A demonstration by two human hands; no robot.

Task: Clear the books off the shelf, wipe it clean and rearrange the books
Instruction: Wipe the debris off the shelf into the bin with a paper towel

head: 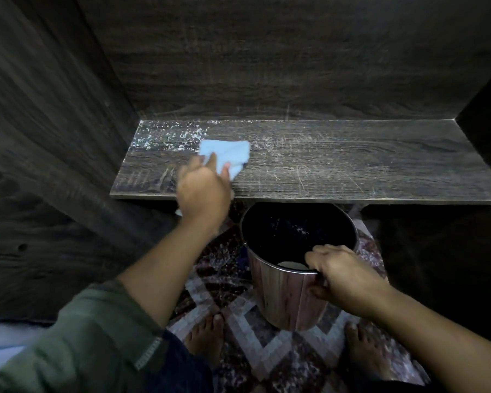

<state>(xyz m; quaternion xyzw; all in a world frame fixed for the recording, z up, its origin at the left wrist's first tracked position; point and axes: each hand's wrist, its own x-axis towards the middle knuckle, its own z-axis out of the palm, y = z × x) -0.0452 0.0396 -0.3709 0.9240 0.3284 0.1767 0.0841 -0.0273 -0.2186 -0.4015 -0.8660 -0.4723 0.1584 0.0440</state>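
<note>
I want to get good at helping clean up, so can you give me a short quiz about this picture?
1. Which hand holds the cloth? A) left B) right C) neither
2. True or false: books stand on the shelf.
3. Fill in: the right hand grips the rim of the ____.
Key: 1. A: the left hand holds it on the shelf, beside the white specks. 2. False: no books show. 3. Bin, held below the shelf's front edge.
</note>
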